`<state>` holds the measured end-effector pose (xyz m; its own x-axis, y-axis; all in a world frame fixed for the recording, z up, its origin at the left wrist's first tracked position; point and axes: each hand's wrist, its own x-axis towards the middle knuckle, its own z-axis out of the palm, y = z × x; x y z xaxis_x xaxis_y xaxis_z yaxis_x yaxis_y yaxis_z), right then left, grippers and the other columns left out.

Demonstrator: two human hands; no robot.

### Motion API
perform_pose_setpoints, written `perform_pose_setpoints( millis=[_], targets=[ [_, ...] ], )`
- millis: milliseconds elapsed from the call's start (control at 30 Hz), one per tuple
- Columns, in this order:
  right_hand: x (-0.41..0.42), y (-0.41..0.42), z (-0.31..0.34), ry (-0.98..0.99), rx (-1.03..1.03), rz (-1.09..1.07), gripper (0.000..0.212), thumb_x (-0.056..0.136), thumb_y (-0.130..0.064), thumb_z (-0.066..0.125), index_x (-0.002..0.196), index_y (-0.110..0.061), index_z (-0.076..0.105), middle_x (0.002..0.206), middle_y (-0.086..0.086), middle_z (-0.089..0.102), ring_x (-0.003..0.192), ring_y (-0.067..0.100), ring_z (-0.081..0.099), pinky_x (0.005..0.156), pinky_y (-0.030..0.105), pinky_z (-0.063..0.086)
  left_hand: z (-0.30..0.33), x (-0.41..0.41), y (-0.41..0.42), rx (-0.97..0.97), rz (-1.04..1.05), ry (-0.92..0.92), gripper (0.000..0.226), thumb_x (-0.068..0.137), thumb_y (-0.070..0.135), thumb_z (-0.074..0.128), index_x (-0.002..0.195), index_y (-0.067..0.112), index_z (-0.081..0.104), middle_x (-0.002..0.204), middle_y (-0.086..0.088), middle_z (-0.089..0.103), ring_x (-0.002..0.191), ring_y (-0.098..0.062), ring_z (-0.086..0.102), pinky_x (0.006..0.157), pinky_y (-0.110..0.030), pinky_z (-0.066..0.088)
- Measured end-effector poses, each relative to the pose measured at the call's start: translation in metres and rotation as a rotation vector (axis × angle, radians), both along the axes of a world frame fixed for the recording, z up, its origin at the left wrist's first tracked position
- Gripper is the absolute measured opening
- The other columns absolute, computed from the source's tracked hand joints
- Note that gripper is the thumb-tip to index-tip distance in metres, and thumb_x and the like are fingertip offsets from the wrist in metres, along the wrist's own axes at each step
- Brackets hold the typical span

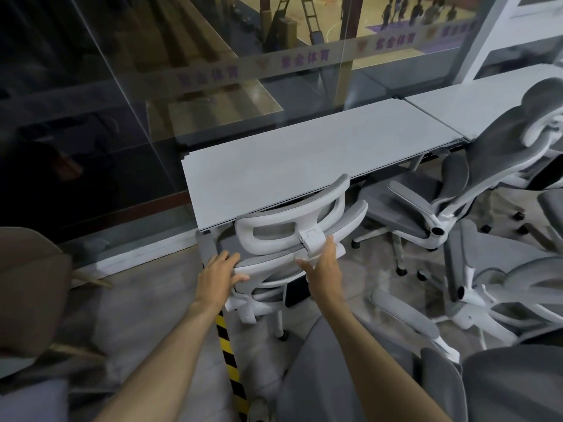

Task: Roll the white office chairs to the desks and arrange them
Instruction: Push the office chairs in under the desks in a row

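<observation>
At the centre of the frame a white chair (292,239) stands tucked against the near edge of the table (304,153). The left hand (221,269) grips the top of its back; the right hand (323,263) holds the headrest post. More chairs (457,193) crowd the right side.

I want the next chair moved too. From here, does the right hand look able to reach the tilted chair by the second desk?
Probably yes: the right hand holds the near chair, and open floor lies between it and the tilted chair.
</observation>
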<state>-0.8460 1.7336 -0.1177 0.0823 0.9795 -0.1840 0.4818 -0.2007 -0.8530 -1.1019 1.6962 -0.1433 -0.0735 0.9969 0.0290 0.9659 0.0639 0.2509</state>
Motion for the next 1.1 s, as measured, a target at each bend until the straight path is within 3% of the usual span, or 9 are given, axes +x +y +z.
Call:
perform_pose_setpoints(
  millis=[100, 200, 367, 433, 567, 700, 867, 1100],
  targets=[
    [-0.02, 0.011, 0.003, 0.017, -0.017, 0.021, 0.101, 0.092, -0.031, 0.074, 0.163, -0.023, 0.002, 0.17, -0.003, 0.015, 0.151, 0.027, 0.028, 0.116, 0.045, 0.038, 0.007, -0.018, 0.015, -0.048, 0.024, -0.049, 0.043, 0.08, 0.046, 0.078, 0.103, 0.017, 0.056, 0.098, -0.001, 0.053, 0.097, -0.026, 0.053, 0.067, -0.037, 0.047],
    [-0.039, 0.028, 0.005, -0.017, 0.011, 0.041, 0.102, 0.092, -0.03, 0.074, 0.163, -0.017, 0.001, 0.171, 0.001, 0.013, 0.155, 0.023, 0.02, 0.119, 0.041, 0.03, 0.011, -0.034, 0.031, -0.07, 0.049, -0.085, 0.041, 0.081, 0.042, 0.08, 0.103, 0.016, 0.056, 0.101, -0.003, 0.053, 0.1, -0.027, 0.054, 0.072, -0.039, 0.048],
    [-0.058, 0.042, -0.001, -0.008, 0.024, 0.012, 0.102, 0.09, -0.034, 0.073, 0.163, -0.017, 0.003, 0.17, -0.001, 0.016, 0.154, 0.022, 0.021, 0.119, 0.043, 0.031, 0.009, -0.055, 0.045, -0.022, -0.002, -0.117, 0.042, 0.078, 0.038, 0.083, 0.089, 0.019, 0.047, 0.089, 0.003, 0.044, 0.085, -0.02, 0.047, 0.063, -0.032, 0.034],
    [-0.055, 0.041, -0.006, -0.022, 0.052, 0.013, 0.101, 0.091, -0.039, 0.072, 0.163, -0.019, 0.004, 0.171, -0.005, 0.013, 0.155, 0.019, 0.018, 0.119, 0.047, 0.033, 0.006, -0.056, 0.043, 0.007, -0.027, -0.092, 0.042, 0.078, 0.04, 0.083, 0.088, 0.018, 0.049, 0.087, 0.002, 0.045, 0.08, -0.019, 0.046, 0.061, -0.03, 0.031],
    [-0.052, 0.038, -0.008, -0.09, 0.055, 0.021, 0.102, 0.091, -0.043, 0.071, 0.163, -0.018, 0.004, 0.171, -0.005, 0.011, 0.155, 0.021, 0.02, 0.113, 0.044, 0.036, 0.002, -0.056, 0.04, 0.043, -0.046, -0.107, 0.042, 0.076, 0.041, 0.083, 0.088, 0.014, 0.053, 0.086, 0.002, 0.045, 0.078, -0.017, 0.045, 0.059, -0.026, 0.026],
    [-0.05, 0.03, -0.001, -0.234, 0.031, 0.024, 0.102, 0.089, -0.061, 0.066, 0.162, -0.026, 0.004, 0.17, -0.011, 0.015, 0.148, 0.027, 0.036, 0.105, 0.05, 0.045, -0.003, -0.057, 0.037, 0.01, -0.051, -0.117, 0.045, 0.079, 0.047, 0.079, 0.096, 0.013, 0.054, 0.094, 0.0, 0.048, 0.088, -0.021, 0.05, 0.065, -0.03, 0.034],
    [-0.029, 0.019, 0.014, -0.32, 0.006, 0.15, 0.104, 0.083, -0.077, 0.057, 0.16, -0.025, 0.01, 0.166, 0.0, 0.026, 0.153, 0.025, 0.027, 0.111, 0.063, 0.038, 0.008, -0.042, 0.02, 0.064, -0.028, -0.007, 0.036, 0.086, 0.042, 0.075, 0.104, 0.017, 0.056, 0.102, -0.001, 0.059, 0.096, -0.024, 0.06, 0.071, -0.034, 0.045],
    [0.014, -0.032, 0.054, -0.376, 0.033, 0.273, 0.067, 0.098, -0.047, 0.061, 0.153, -0.023, 0.032, 0.155, 0.001, 0.046, 0.139, 0.027, 0.046, 0.103, 0.048, 0.045, 0.052, 0.018, -0.025, 0.096, 0.005, 0.038, 0.025, 0.094, 0.032, 0.066, 0.114, 0.018, 0.06, 0.114, 0.0, 0.061, 0.104, -0.024, 0.061, 0.076, -0.039, 0.052]
  ],
)
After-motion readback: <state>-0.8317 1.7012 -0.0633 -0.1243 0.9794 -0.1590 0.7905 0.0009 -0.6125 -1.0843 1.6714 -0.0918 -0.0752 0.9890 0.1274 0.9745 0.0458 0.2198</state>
